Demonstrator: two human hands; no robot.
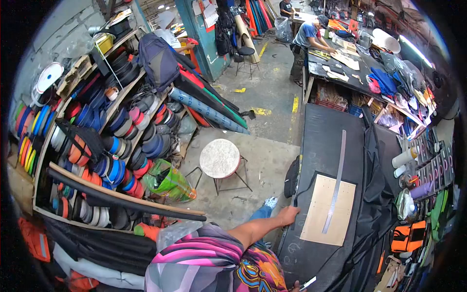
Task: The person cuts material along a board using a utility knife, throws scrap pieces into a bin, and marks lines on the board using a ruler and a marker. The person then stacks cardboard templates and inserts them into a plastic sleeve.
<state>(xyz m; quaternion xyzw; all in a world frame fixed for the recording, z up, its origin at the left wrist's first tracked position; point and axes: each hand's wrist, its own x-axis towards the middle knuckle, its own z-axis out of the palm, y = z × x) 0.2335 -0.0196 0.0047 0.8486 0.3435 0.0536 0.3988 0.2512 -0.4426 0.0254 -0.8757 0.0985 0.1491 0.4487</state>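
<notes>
While curled at the left edge of the table (331, 119), left hand (288, 216): looks narrow, with knuckles up, near the tan board; cannot tell whether closed on the edge or merely leaning there.

Right hand (296, 287): shows only in part at the bottom of the view, by the left edge of the table; holds a slim tool between the fingers.

Slim tool (308, 283): points toward the table, pale on the outer part; too small to tell pen from blade; probably light and stiff, best pinched low for control.

Tan board (318, 211): lies flat on the table, closer to the left edge than to the right; looks thin, light and fairly stiff, like card; may crease at a corner, so best lifted by two opposite sides or steadied under a flat palm.

Ruler (339, 177): lies lengthwise across the board and runs past onto the black surface toward the table's far edge; looks thin, smooth and rigid; likely slides easily, so best pressed with spread fingertips mid-length.

Black fabric (377, 190): lies bunched along the table's right edge; looks soft and floppy, perhaps slippery; best gathered by the folds, with both hands.
</notes>
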